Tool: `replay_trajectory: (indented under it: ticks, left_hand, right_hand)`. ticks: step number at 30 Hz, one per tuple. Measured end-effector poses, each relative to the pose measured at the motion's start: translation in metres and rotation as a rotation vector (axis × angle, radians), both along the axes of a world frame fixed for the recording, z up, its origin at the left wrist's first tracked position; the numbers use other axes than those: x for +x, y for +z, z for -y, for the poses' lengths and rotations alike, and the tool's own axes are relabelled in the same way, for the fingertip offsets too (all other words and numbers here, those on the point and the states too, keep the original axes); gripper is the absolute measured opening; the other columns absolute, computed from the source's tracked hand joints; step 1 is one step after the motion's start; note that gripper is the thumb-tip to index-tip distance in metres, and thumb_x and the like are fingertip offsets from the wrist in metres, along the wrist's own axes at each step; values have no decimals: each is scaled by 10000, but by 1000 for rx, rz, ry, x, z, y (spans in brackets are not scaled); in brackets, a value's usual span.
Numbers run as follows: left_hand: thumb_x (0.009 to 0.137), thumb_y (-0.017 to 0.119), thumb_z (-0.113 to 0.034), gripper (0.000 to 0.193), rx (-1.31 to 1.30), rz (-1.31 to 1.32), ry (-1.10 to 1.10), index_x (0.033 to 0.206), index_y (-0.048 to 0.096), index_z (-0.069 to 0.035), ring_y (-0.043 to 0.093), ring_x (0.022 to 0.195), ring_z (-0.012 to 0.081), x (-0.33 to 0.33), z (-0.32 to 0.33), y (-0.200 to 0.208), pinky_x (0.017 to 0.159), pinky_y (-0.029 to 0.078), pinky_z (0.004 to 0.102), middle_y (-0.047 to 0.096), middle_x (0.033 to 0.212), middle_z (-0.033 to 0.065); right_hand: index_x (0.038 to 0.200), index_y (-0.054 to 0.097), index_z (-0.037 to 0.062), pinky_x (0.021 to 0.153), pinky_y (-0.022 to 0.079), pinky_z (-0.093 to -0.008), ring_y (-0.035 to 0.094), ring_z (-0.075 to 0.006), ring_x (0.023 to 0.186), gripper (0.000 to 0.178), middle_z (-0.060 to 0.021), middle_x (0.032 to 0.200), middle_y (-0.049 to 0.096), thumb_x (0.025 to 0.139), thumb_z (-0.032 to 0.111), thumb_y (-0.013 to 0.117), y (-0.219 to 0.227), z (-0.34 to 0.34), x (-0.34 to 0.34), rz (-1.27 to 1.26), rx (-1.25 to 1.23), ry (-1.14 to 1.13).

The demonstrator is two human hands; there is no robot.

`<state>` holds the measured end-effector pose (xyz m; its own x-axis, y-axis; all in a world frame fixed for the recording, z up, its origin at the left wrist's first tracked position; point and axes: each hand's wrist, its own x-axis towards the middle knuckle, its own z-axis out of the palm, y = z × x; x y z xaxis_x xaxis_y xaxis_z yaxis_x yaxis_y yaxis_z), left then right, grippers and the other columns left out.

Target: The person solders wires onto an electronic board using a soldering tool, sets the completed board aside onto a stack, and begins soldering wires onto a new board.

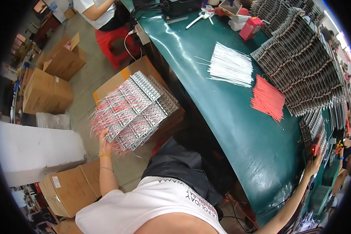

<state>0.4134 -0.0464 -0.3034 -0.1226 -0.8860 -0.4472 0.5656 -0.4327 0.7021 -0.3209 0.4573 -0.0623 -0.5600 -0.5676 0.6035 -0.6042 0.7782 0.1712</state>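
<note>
My left hand (105, 143) is at the near left corner of a stack of silvery slotted strips (138, 111) with red and white wires trailing off them. Its fingers are closed on the edge of one strip, partly hidden by wires. The stack rests on an open cardboard box (144, 70). Far to the right, my right hand (312, 165) grips a red hand-held tool (316, 146) with a small lit spot; its exact kind is unclear. Beside that tool stands a short row of slotted strips (310, 124) on the green tabletop.
On the green table (218, 113) lie white wires (232, 64) and red wires (267, 97). Tall stacks of slotted strips (300, 62) line the far right. A red box (251, 28) stands behind. Cartons (46, 91) and a white block (39, 150) are at left; a person sits on a red stool (115, 43).
</note>
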Motion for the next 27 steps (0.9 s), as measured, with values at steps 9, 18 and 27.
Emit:
replay_trajectory:
  ticks: [9, 18, 27]
  left_hand:
    - [800, 599, -98, 342, -90, 204, -263, 1115, 564, 30, 638, 910, 255, -4, -29, 46, 845, 531, 412, 644, 1042, 137]
    - [893, 588, -303, 331, -148, 682, -1182, 1007, 649, 2, 654, 628, 190, 33, 17, 67, 582, 542, 356, 681, 742, 95]
    - [968, 472, -131, 299, -763, 299, -1546, 1227, 510, 13, 657, 910, 206, -328, -67, 216, 755, 538, 295, 640, 1051, 164]
  right_hand:
    - [1381, 417, 116, 872, 452, -394, 562, -343, 1063, 672, -135, 1222, 575, 746, 18, 614, -2, -1, -4, 7, 0, 10]
    - [1171, 583, 71, 756, 506, -385, 621, -309, 906, 472, -104, 989, 648, 708, 21, 660, 42, 15, 20, -357, -123, -67]
    - [1107, 587, 2, 788, 496, -378, 631, -330, 872, 495, -151, 976, 646, 629, -37, 706, 89, 43, 119, -577, -152, 75]
